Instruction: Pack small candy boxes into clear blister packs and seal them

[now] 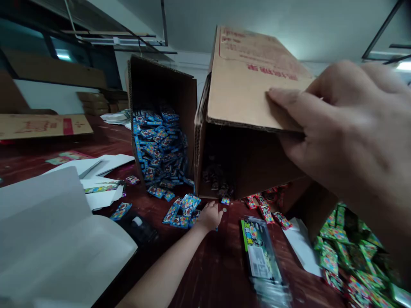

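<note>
My right hand (349, 115) grips the upper flap edge of a cardboard box (244, 94), thumb on top and fingers underneath. That box is tilted, its dark mouth facing me, with a few small packets (215, 182) low inside. My left hand (210, 216) rests low on the table with thumb and fingers apart, beside a small pile of blue candy packets (188, 205). No held item shows in it. To the left, another cardboard box (189, 111) lies on its side, heaped with blue packets (160, 145).
A stack of clear plastic sleeves with a printed card (257, 244) lies in front. Red packets (266, 211) and green packets (346, 239) spill at right. An open white box (64, 239) and white paper pieces (105, 164) occupy the left of the dark red table (218, 265).
</note>
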The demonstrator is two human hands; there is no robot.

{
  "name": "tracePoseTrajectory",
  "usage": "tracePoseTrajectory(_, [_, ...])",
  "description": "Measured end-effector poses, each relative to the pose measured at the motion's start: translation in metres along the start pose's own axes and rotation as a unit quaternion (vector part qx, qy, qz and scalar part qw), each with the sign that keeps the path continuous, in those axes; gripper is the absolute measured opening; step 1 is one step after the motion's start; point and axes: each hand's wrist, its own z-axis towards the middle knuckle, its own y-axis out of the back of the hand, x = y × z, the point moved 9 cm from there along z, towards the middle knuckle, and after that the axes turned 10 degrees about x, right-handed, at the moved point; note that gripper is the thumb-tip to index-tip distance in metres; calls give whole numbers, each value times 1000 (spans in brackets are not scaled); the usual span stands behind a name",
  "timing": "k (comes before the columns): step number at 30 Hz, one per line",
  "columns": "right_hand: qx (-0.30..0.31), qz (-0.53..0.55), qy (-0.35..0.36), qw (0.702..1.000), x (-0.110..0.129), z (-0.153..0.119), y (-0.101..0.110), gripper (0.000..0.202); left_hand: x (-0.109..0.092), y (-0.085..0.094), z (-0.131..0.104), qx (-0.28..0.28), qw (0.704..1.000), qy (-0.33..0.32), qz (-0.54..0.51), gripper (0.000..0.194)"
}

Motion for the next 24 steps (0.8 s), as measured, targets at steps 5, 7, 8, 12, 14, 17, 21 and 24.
tracePoseTrajectory(5, [-9, 28, 33, 999, 7, -30, 20, 43, -13, 18, -51, -49, 999, 5, -11, 43])
tracePoseTrajectory(7, [-2, 52, 43, 998, 11, -48, 30, 42, -14, 22, -71, -65, 998, -1, -18, 44])
tracePoseTrajectory(8, [2, 71, 44, 997, 12, -59, 36, 42, -14, 24, -81, -72, 997, -4, -22, 44])
tracePoseTrajectory(12, [3, 159, 28, 987, 10, -91, 52, 42, -7, 22, -106, -91, 995, 3, -36, 44])
tracePoseTrajectory(14, [0, 147, 30, 989, 10, -91, 52, 41, -4, 20, -109, -93, 995, 12, -41, 43])
tracePoseTrajectory(17, [-13, 71, 51, 996, 13, -67, 44, 41, -4, 21, -106, -96, 994, 21, -44, 45])
tracePoseTrajectory(21, [27, 15, 56, 998, 12, -14, 17, 46, -3, 31, -101, -103, 994, 26, -40, 46])
tracePoseTrajectory(24, [47, 28, 56, 997, 9, 26, -7, 42, 2, 39, -98, -112, 992, 39, -33, 43])
